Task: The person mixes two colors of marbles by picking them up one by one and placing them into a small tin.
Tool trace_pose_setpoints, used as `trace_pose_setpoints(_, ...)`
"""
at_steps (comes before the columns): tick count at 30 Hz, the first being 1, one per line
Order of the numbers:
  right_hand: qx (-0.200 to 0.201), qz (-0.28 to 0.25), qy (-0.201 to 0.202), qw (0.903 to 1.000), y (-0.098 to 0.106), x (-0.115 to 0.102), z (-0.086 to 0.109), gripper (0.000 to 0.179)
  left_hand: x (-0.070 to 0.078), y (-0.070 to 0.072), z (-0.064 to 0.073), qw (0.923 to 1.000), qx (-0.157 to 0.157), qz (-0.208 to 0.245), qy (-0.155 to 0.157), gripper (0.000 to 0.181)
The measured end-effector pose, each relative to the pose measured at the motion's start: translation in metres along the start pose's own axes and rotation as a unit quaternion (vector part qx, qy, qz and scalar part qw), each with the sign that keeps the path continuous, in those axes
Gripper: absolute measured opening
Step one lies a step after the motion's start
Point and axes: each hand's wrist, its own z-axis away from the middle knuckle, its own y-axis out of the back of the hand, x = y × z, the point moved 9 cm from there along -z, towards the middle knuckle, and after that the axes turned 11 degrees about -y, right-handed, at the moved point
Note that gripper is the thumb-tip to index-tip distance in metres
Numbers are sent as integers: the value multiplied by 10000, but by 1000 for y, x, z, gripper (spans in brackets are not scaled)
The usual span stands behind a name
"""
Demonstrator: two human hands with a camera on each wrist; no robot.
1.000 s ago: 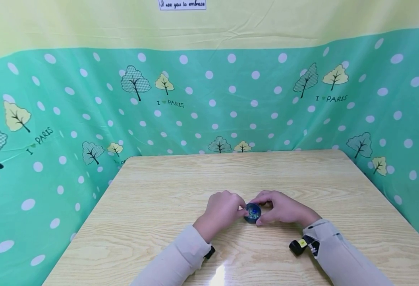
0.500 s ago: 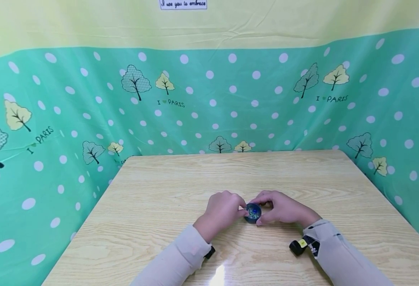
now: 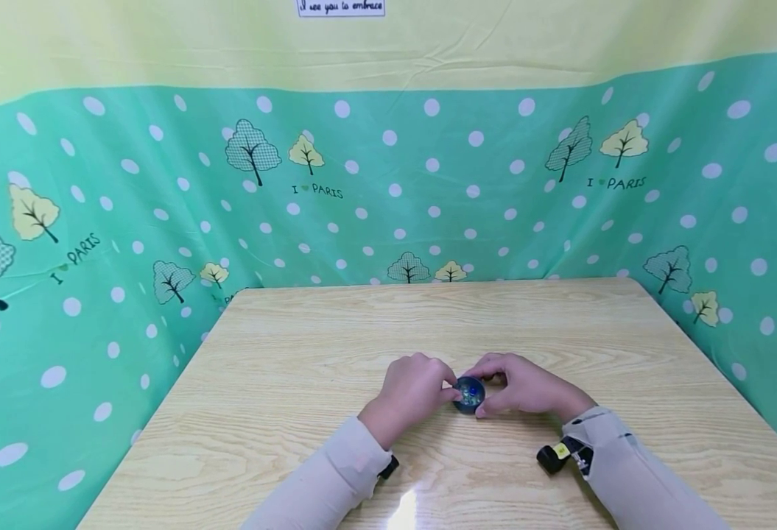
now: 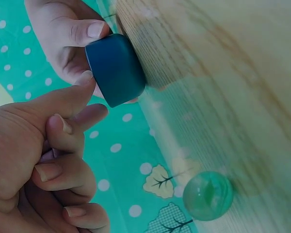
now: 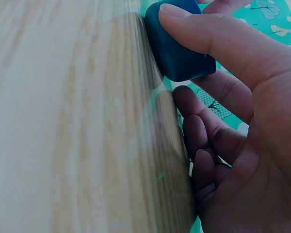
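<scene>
A small dark blue cup point(image 3: 469, 409) stands on the wooden table, mouth up. Inside, in the head view, lie glassy pieces, one bright blue point(image 3: 473, 391). My right hand point(image 3: 527, 384) grips the cup from the right, thumb on its near side and index finger round the far side. At the left rim, the thumb and index finger of my left hand point(image 3: 416, 390) pinch the cup; their tips partly hide what lies beneath, and the other fingers are curled. The left wrist view also shows a clear glass marble point(image 4: 208, 195) with green in it, apart on the table.
The wooden table point(image 3: 335, 324) reaches back to a green dotted curtain point(image 3: 361, 213), which also hangs at both sides. Black wrist cameras are strapped on, the right one point(image 3: 552, 458) jutting out near the tabletop. The head view does not show the loose marble.
</scene>
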Motion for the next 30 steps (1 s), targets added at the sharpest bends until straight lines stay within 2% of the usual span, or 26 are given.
trace_pose_setpoints(18, 0, -54, 23, 10000, 0, -1, 1, 49, -2, -2, 1, 9999, -20, 101, -13, 20)
trace_pose_setpoints(30, 39, -17, 51, 10000, 1, -3, 1, 50, -7, -4, 10, 9996, -254, -120, 36, 21)
